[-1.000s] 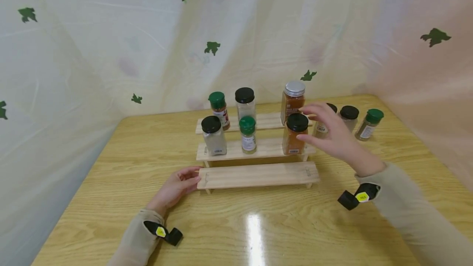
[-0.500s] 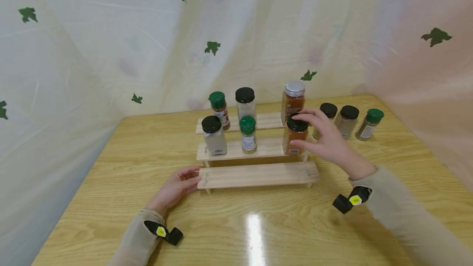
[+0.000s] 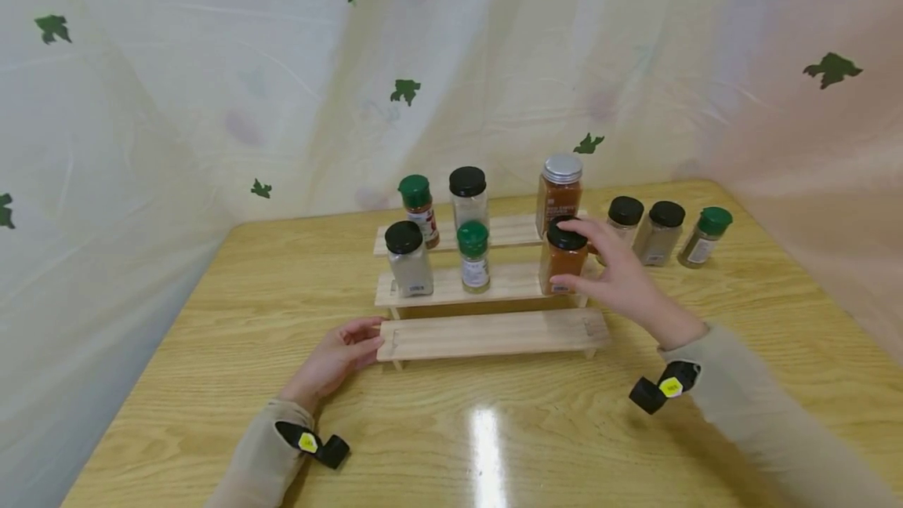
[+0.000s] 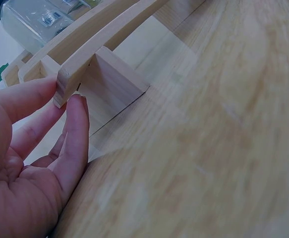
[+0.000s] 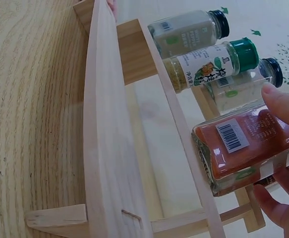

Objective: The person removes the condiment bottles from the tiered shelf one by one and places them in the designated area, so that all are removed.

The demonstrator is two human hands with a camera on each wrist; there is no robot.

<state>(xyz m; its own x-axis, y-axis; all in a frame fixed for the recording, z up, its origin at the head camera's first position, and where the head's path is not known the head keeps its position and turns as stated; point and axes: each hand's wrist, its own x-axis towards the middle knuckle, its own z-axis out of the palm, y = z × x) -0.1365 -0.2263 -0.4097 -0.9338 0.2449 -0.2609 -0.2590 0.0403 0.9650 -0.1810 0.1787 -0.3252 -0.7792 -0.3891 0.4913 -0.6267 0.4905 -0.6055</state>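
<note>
My left hand (image 3: 337,357) holds the left end of the lowest board of a three-step wooden spice rack (image 3: 494,334). The left wrist view shows thumb and fingers at that board's end (image 4: 67,82). On the middle step's right end stands a spice jar of orange-red powder (image 3: 563,269) with a black lid. My right hand (image 3: 624,281) grips this jar, thumb on the near side and a finger up at the lid. In the right wrist view the jar (image 5: 243,144) shows its barcode, with fingers curled beneath it.
A black-lidded jar (image 3: 411,269) and a green-capped one (image 3: 475,265) share the middle step. On the top step are a green-capped jar (image 3: 421,210), a black-lidded jar (image 3: 469,202) and a silver-lidded jar (image 3: 560,194). Right of the rack, jars (image 3: 659,237) stand on the table (image 3: 282,281).
My right hand has moved left and slightly down, closing round the orange-red spice jar. The left hand and the rack have stayed put.
</note>
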